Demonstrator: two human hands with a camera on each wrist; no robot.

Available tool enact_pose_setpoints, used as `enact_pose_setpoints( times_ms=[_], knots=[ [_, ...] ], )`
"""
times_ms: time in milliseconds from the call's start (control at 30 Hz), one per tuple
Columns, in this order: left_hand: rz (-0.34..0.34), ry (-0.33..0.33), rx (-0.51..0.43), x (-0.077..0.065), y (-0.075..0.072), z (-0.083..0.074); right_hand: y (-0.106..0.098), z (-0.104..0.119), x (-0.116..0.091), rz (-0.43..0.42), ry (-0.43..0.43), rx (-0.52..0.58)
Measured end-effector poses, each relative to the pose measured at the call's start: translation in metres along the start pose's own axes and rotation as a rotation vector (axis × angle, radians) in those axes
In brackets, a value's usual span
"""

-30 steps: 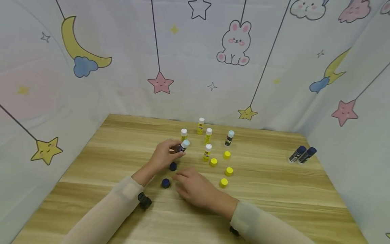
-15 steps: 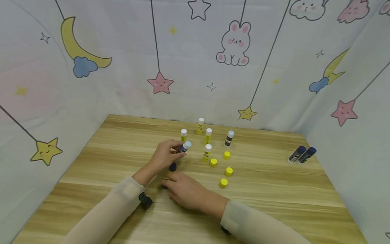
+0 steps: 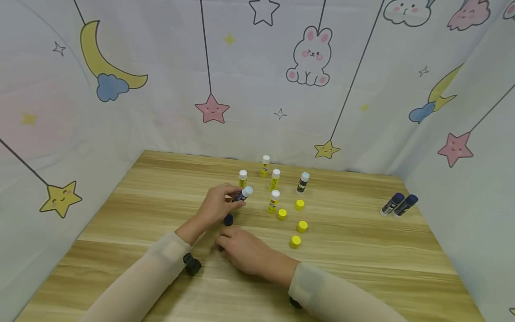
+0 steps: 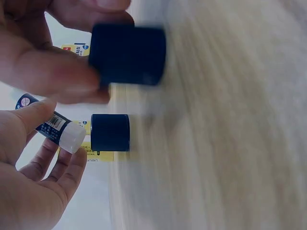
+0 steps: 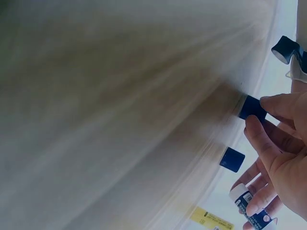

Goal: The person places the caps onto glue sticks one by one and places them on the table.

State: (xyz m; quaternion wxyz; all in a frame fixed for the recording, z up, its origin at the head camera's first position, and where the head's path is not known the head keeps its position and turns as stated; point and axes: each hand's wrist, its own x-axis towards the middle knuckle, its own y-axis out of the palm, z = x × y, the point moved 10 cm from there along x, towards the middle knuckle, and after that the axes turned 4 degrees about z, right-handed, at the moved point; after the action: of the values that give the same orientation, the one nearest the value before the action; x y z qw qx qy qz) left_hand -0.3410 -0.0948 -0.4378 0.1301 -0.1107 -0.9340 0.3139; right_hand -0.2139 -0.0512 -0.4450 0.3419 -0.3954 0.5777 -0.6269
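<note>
Your left hand [image 3: 217, 205] curled its fingers round a tilted, slim navy glue stick [image 4: 56, 124] with a white end, over the wood-grained table [image 3: 120, 214]. Nearer, your right hand [image 3: 245, 251] pinched a squat navy cylindrical cap [image 5: 252, 108]; a ribbed navy twin [image 3: 228, 219] stood just beyond.

Held navy glue stick [image 4: 55, 124] tilts; held cap [image 5: 252, 108] seems upright.

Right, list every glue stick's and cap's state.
Navy glue stick in left hand: uncapped, tilted
Navy cap in right hand: off, pinched
Other navy cap: off, on table
Four yellow glue sticks: upright, uncapped
Four yellow caps: off, on table
Dark glue stick: upright, uncapped
Two far-right navy glue sticks: upright, capped
</note>
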Motion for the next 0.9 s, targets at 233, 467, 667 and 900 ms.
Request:
enact_pose_setpoints(
  times_ms=[233, 467, 667, 900],
  knots=[
    [0.011, 0.02, -0.004, -0.001, 0.0, -0.002, 0.001, -0.012, -0.005, 0.058, 0.069, 0.075],
    [0.023, 0.019, 0.024, -0.004, -0.003, 0.001, -0.007, -0.034, -0.019, 0.051, 0.185, 0.231],
    [0.015, 0.022, 0.06, -0.006, -0.007, 0.0, -0.013, -0.048, -0.029, 0.037, 0.248, 0.307],
    [-0.01, 0.022, 0.122, -0.009, -0.012, -0.006, -0.025, -0.072, -0.044, -0.007, 0.401, 0.444]
  ],
)
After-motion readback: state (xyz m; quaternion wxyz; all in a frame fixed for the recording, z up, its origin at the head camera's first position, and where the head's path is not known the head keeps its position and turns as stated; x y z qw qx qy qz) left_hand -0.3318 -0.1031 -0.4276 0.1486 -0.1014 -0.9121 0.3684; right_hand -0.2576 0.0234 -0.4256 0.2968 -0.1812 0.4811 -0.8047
